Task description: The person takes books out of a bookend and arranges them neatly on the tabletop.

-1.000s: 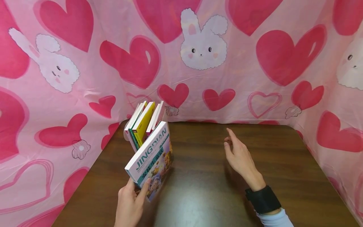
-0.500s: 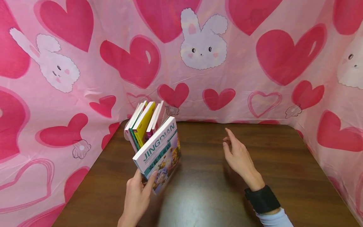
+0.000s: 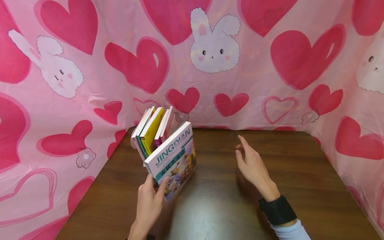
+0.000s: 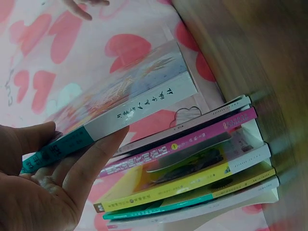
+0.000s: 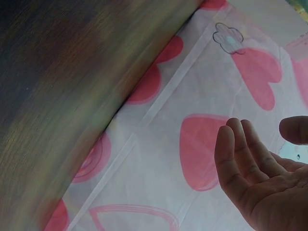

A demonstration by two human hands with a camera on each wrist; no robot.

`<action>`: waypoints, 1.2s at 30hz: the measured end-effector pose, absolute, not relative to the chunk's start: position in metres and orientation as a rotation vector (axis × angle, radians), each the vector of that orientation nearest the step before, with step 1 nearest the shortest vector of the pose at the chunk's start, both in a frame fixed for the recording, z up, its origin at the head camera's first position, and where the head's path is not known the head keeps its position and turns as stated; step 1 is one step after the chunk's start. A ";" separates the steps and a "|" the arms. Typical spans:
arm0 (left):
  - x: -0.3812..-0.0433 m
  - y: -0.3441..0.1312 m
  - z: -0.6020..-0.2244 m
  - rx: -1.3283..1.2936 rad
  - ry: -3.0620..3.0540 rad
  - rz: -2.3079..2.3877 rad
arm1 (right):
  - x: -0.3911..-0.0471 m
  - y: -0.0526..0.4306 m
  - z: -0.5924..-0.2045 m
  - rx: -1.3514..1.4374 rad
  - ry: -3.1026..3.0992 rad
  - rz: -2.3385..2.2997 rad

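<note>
My left hand (image 3: 150,201) pinches a thick paperback book (image 3: 174,160) by its spine side, thumb on the illustrated front cover and fingers behind. The cover reads JINGDIAN over a teal band. In the left wrist view the book's white and teal spine (image 4: 101,127) shows, held tilted beside a row of upright books. That row has a yellow book (image 4: 163,187), a magenta-spined book (image 4: 187,139) and several thinner ones. Over the right half of the table, my right hand (image 3: 253,165) holds nothing, its fingers relaxed and slightly bent.
The row of books (image 3: 151,130) stands at the table's back left, partly hidden behind the held book. A brown wooden table (image 3: 222,200) lies under both hands. Pink cloth (image 3: 255,76) with hearts and rabbits hangs around its back and sides.
My left hand has carried the book to the right and a little farther from me, along the near side of the row. The right hand has stayed almost still.
</note>
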State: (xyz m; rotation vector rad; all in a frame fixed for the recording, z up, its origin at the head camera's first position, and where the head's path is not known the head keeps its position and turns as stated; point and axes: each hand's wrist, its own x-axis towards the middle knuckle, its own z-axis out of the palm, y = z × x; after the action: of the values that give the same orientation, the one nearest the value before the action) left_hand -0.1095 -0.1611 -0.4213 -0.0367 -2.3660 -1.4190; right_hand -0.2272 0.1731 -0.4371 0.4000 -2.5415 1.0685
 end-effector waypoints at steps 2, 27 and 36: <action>-0.112 -0.160 -0.421 -0.034 -2.362 -1.439 | -0.227 0.173 -0.436 0.402 -2.542 1.070; -0.129 -0.150 -0.419 -0.086 -2.369 -1.569 | -0.228 0.137 -0.437 0.717 -2.496 1.188; -0.133 -0.148 -0.419 -0.145 -2.343 -1.622 | -0.231 0.109 -0.450 0.845 -2.472 1.302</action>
State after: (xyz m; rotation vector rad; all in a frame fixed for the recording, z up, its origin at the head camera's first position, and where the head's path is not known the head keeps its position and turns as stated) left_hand -0.1326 -0.1479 -0.4186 -0.1451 -2.3431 -1.6223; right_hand -0.2308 0.1094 -0.4502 0.8454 -2.4715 1.3020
